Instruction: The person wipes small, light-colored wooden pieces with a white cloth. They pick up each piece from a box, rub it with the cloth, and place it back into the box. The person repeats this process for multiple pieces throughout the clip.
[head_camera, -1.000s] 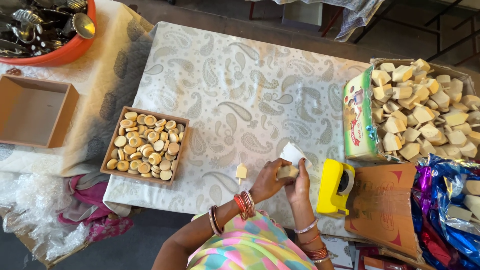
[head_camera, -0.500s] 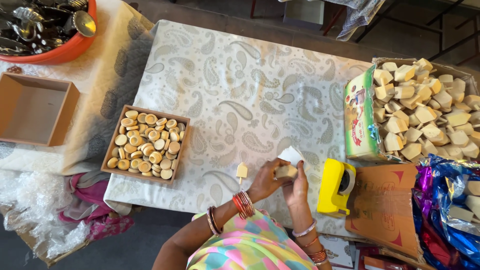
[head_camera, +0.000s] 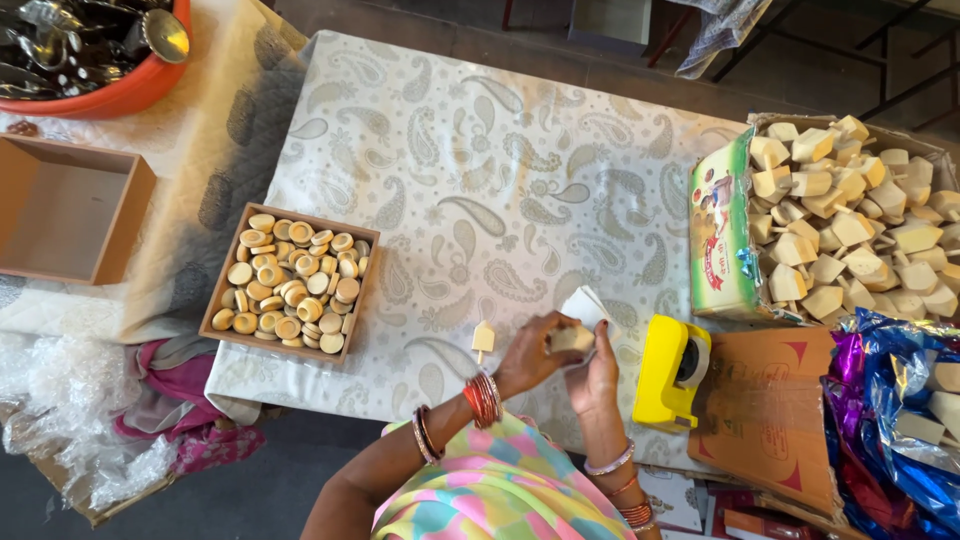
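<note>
1. I see both hands meeting near the front edge of the tabletop (head_camera: 480, 170), which is covered with a pale paisley cloth.
2. The left hand (head_camera: 528, 355) is curled around a small tan block (head_camera: 572, 340), fingers closed on its left side.
3. The right hand (head_camera: 597, 375) closes on the same block from below and from the right, so the two hands are together, both clamped on it.
4. A white paper sheet (head_camera: 585, 305) sticks out behind the block, touching it; I cannot tell which hand pinches the paper.
5. Just left of the left hand, a small tan piece (head_camera: 483, 338) stands alone on the cloth, apart from the fingers.
6. Just beside the right hand sits a yellow tape dispenser (head_camera: 668, 372), partly on a flat brown cardboard sheet (head_camera: 765, 420).
7. Further left, well apart from the hands, a shallow brown tray (head_camera: 290, 282) holds many round tan discs.
8. At the right, a large carton (head_camera: 722, 235) is heaped with pale wedge-shaped blocks like the one held.
9. An empty brown box (head_camera: 65, 208) lies at the far left, with an orange tub (head_camera: 120, 92) of metal utensils above it.
10. Shiny blue and purple foil wrapping (head_camera: 890, 400) is bunched at the lower right.
</note>
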